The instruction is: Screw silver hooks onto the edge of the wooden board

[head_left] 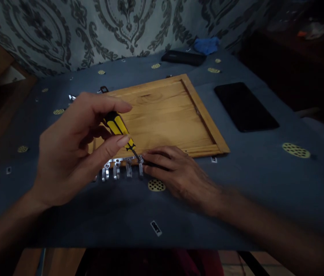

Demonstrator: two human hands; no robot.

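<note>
My left hand [72, 149] grips a yellow and black screwdriver [119, 128], forefinger over the handle's end and thumb along its side. Its tip points down to the right end of a silver metal hook rack [117, 162], which lies along the near edge of a wooden panel [162, 115] with a raised frame. Several hooks stick out toward me from that edge. Beside the screwdriver tip, my right hand [179, 172] rests on the panel's near edge, fingers close together with their tips at the rack's end. What those fingertips press or hold is hidden.
A black phone [245, 106] lies right of the panel. Behind it are a dark case [183, 57] and a crumpled blue cloth [207, 45]. A small dark metal piece [103, 89] is at the panel's far left corner. Patterned fabric [121, 27] hangs behind the blue-covered table [193, 226].
</note>
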